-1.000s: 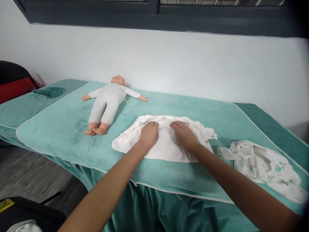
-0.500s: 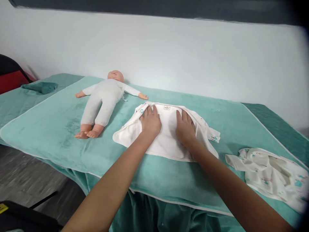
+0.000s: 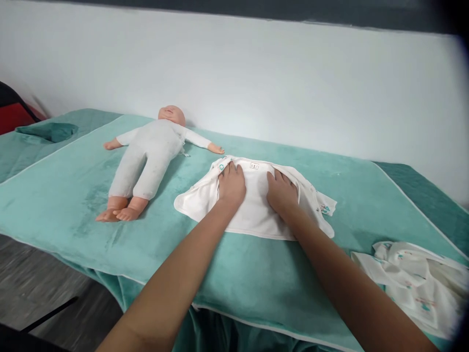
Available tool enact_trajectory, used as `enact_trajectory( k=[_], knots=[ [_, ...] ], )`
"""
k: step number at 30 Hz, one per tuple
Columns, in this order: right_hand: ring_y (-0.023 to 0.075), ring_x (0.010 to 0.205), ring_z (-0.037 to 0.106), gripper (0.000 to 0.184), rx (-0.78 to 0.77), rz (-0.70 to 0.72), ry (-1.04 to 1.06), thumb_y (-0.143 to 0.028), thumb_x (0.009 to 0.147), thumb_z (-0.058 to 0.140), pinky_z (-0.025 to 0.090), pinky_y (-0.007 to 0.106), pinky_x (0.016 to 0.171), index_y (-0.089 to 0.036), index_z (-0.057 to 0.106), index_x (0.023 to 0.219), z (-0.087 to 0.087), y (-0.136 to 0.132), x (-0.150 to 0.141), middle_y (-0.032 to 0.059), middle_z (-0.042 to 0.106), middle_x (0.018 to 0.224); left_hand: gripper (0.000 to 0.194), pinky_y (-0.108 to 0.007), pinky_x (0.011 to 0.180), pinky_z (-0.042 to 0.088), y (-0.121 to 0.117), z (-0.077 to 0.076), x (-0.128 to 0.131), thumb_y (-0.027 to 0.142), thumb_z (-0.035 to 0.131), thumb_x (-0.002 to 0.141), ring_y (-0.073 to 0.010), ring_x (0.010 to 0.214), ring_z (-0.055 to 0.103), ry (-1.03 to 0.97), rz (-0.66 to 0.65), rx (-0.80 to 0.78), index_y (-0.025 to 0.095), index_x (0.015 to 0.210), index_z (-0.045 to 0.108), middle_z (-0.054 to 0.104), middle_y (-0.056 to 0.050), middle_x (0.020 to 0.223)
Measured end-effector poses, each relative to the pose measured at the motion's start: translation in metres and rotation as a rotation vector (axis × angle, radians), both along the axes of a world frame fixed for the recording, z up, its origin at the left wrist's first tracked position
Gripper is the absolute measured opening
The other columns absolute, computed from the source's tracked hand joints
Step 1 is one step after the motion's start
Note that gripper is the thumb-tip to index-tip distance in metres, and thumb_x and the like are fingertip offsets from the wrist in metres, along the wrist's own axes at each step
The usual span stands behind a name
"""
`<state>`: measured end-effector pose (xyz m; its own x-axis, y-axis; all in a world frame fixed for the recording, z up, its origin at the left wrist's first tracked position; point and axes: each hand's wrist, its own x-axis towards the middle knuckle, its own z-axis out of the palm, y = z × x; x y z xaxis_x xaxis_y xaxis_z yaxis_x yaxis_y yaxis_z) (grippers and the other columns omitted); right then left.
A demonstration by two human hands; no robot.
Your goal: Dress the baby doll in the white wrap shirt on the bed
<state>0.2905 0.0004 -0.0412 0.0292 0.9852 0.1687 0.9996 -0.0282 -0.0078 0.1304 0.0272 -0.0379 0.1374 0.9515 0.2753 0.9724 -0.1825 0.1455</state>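
A white baby shirt (image 3: 254,208) lies spread open on the green mat, its inner side and a small neck label facing up. My left hand (image 3: 233,185) rests on the shirt's left half, fingers stretched toward the collar and the folded-back front flap. Across from it, my right hand (image 3: 283,191) presses on the right half, with its fingertips partly under the edge of the other flap. Both hands lie flat and hold nothing. Left of the shirt, a baby doll (image 3: 150,151) with a white cloth body lies on its back, arms spread.
A green padded mat (image 3: 73,190) covers the bed against the white wall (image 3: 256,83). A crumpled white printed garment (image 3: 414,288) lies at the right front. Dark green cloth (image 3: 51,131) is bunched at the far left, near a red and black object (image 3: 14,115).
The camera view has shifted slightly, so the doll appears further left and the crumpled garment lower. Both hands stay on the shirt in nearly the same places.
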Motion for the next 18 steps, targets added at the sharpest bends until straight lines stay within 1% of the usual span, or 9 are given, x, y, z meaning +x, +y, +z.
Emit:
enact_trajectory(
  k=[2,3,5,6,8,10,12,15,18],
  knots=[
    [0.0350,0.134,0.048,0.052,0.034,0.030,-0.005,-0.009,0.093,0.029,0.044,0.051,0.103,-0.011,0.054,0.139,0.001,-0.002,-0.003,0.0222,0.049,0.149,0.043,-0.045,0.113,0.040,-0.002,-0.001,-0.001,0.007,0.034,0.093,-0.0314,0.138,0.045,-0.001,-0.038,0.067,0.009,0.125,0.062,0.053,-0.019,0.145],
    [0.0343,0.135,0.047,0.052,0.039,0.052,0.002,-0.007,0.093,0.029,0.043,0.050,0.105,-0.009,0.054,0.138,0.001,-0.001,-0.005,0.0230,0.049,0.149,0.039,-0.043,0.111,0.042,-0.002,-0.002,-0.002,0.007,0.035,0.093,-0.0305,0.132,0.050,0.000,-0.062,0.082,0.010,0.118,0.065,0.059,-0.018,0.137],
    [0.0310,0.139,0.045,0.054,0.015,0.101,0.047,-0.004,0.091,0.030,0.040,0.045,0.110,-0.006,0.053,0.140,0.001,0.004,-0.013,0.0222,0.048,0.151,0.035,-0.041,0.107,0.044,-0.002,-0.005,-0.002,0.008,0.036,0.094,-0.0278,0.121,0.058,0.006,-0.122,0.071,0.011,0.108,0.067,0.067,-0.016,0.123],
    [0.0290,0.140,0.044,0.054,-0.007,0.119,0.079,-0.004,0.091,0.030,0.038,0.042,0.111,-0.005,0.052,0.141,0.001,0.008,-0.017,0.0213,0.048,0.151,0.035,-0.040,0.108,0.044,-0.001,-0.006,-0.001,0.010,0.035,0.095,-0.0266,0.120,0.059,0.008,-0.149,0.059,0.012,0.107,0.068,0.068,-0.015,0.120],
    [0.0277,0.143,0.042,0.053,-0.036,0.117,0.137,-0.009,0.094,0.030,0.035,0.039,0.115,-0.003,0.050,0.143,-0.003,0.018,-0.025,0.0206,0.048,0.152,0.038,-0.040,0.111,0.042,0.002,-0.010,0.000,0.018,0.032,0.100,-0.0255,0.125,0.058,0.006,-0.171,0.044,0.012,0.113,0.067,0.066,-0.015,0.127],
    [0.0296,0.147,0.036,0.051,-0.029,0.091,0.170,-0.019,0.100,0.030,0.029,0.041,0.119,0.000,0.047,0.145,-0.008,0.029,-0.029,0.0216,0.044,0.155,0.044,-0.041,0.115,0.038,0.008,-0.012,0.001,0.028,0.029,0.103,-0.0259,0.134,0.053,0.004,-0.162,0.028,0.010,0.128,0.061,0.059,-0.016,0.142],
    [0.0315,0.150,0.030,0.055,-0.017,0.071,0.203,-0.030,0.103,0.030,0.025,0.044,0.121,0.001,0.045,0.146,-0.014,0.036,-0.030,0.0221,0.037,0.159,0.050,-0.041,0.118,0.035,0.015,-0.013,0.002,0.033,0.028,0.104,-0.0259,0.140,0.048,0.015,-0.152,-0.023,0.009,0.140,0.053,0.052,-0.017,0.151],
    [0.0307,0.151,0.028,0.060,-0.003,0.075,0.239,-0.037,0.104,0.030,0.023,0.043,0.122,0.000,0.041,0.149,-0.020,0.040,-0.027,0.0217,0.034,0.161,0.056,-0.040,0.123,0.028,0.025,-0.012,0.004,0.033,0.025,0.103,-0.0258,0.148,0.038,0.027,-0.137,-0.075,0.006,0.148,0.044,0.042,-0.017,0.158],
    [0.0309,0.153,0.024,0.064,0.024,0.053,0.265,-0.039,0.103,0.031,0.023,0.045,0.122,0.001,0.035,0.153,-0.023,0.039,-0.025,0.0210,0.027,0.164,0.061,-0.040,0.126,0.022,0.029,-0.012,0.006,0.032,0.023,0.103,-0.0279,0.153,0.028,0.003,-0.097,-0.039,-0.001,0.153,0.036,0.032,-0.020,0.163]
  ],
)
